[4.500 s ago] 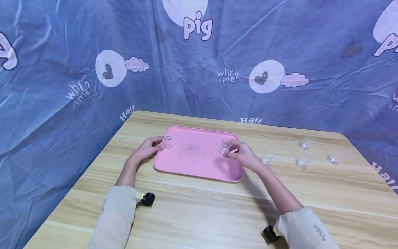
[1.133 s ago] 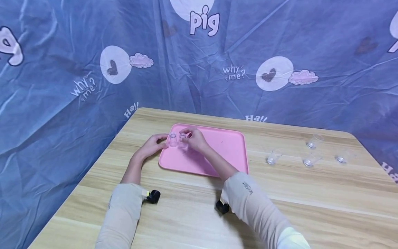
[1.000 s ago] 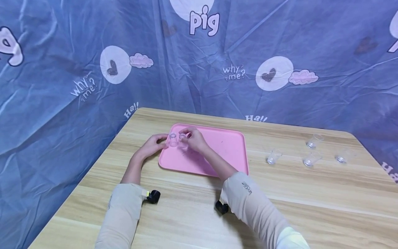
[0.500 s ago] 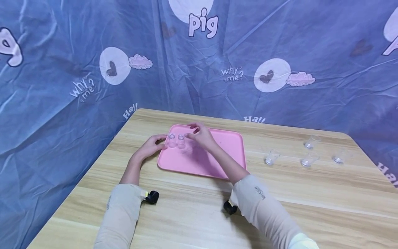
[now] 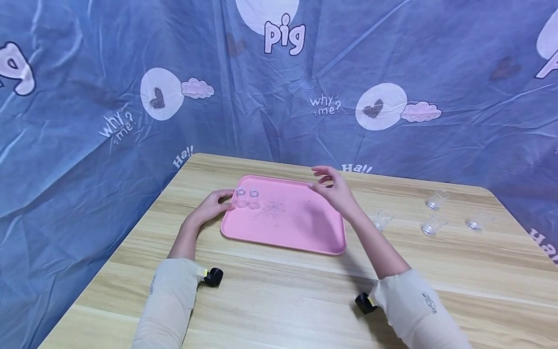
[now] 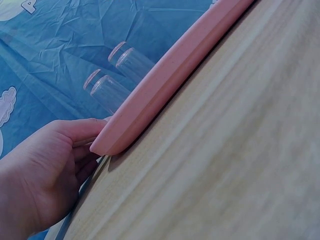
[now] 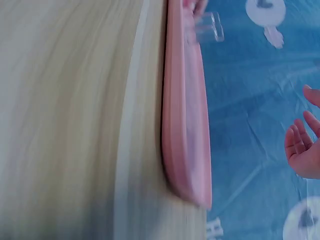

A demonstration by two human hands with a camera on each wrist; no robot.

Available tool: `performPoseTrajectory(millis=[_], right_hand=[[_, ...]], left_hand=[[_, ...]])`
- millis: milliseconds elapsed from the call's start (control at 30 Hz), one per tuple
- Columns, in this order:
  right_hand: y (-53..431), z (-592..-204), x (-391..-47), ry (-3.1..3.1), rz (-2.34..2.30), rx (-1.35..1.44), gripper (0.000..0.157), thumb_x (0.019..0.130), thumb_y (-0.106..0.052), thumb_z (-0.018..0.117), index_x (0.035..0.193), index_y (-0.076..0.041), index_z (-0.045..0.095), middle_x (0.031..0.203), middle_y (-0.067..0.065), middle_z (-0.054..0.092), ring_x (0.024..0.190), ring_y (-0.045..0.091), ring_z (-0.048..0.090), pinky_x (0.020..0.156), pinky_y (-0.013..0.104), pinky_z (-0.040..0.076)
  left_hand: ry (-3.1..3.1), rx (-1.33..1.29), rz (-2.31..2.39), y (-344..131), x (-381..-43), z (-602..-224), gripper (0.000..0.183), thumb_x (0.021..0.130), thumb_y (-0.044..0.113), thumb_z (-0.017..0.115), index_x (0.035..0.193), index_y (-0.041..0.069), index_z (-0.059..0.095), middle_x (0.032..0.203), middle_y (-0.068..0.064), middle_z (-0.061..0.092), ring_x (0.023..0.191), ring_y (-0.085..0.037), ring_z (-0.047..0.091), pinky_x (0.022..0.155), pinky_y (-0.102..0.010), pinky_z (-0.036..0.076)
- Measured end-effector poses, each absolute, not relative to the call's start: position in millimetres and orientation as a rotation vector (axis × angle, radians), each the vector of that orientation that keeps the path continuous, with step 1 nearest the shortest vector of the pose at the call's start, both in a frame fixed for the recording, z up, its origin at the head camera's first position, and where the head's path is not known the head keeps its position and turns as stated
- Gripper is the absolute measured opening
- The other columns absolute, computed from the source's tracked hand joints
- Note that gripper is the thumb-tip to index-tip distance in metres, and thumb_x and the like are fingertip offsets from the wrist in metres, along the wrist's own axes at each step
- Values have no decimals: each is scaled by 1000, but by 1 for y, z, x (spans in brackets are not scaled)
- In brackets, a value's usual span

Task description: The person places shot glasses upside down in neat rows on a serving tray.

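My left hand (image 5: 208,207) grips the left rim of the pink tray (image 5: 287,232), thumb and fingers at its edge; in the left wrist view the same hand (image 6: 47,172) shows fingers curled behind the rim. Two small clear glasses stand upside down, side by side, at the tray's far left: an outer glass (image 5: 241,199) close to my left fingers and an inner glass (image 5: 254,200). Above the tray's right side hovers my right hand (image 5: 334,190), holding nothing, fingers loosely bent and spread from the thumb. It also shows at the right edge of the right wrist view.
Several more clear glasses are upright on the wooden table (image 5: 279,300) to the right: one glass (image 5: 383,219) beside my right forearm, others farther off, such as the back glass (image 5: 438,198) and the rightmost glass (image 5: 478,221). A blue patterned cloth (image 5: 261,121) hangs behind the table.
Earlier my right hand carried a glass over the tray and set it upside down beside the first. It has since let go and moved right. My left hand stays at the tray.
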State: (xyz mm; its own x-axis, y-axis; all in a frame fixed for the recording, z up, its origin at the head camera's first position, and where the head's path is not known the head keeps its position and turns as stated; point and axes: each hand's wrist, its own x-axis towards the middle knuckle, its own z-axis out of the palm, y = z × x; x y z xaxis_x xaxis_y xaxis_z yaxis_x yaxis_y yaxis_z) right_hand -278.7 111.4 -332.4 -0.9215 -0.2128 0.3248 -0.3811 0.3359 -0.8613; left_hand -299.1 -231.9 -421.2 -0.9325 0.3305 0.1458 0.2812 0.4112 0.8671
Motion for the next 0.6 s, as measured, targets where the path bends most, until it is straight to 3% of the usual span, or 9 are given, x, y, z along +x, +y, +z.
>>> performPoseTrajectory(millis=[133,333,600], right_hand=[[142,-332,-270,-2458,1576,481,46,82,-8,68,124,2,51,111,17,53,95,25,49,80,31,44],[182,-331,-255,-2437,1453,398,44,84,-13,67,123,-1,53,106,11,53,90,15,49,73,22,43],[227,-338,-238,-2469,1319,289,45,85,-11,65,124,4,49,108,7,50,90,13,47,70,17,39]], left_hand=[[2610,556,1561,-232,-298,-421,45,83,-4,57,124,-16,45,129,-29,44,124,-40,35,107,-43,23],[2601,553,1575,-231,-296,-418,44,83,-4,57,124,-16,46,129,-30,44,124,-40,35,107,-43,23],[2629,553,1526,-226,-287,-407,42,84,-5,57,122,-19,45,127,-33,43,123,-43,34,106,-47,23]])
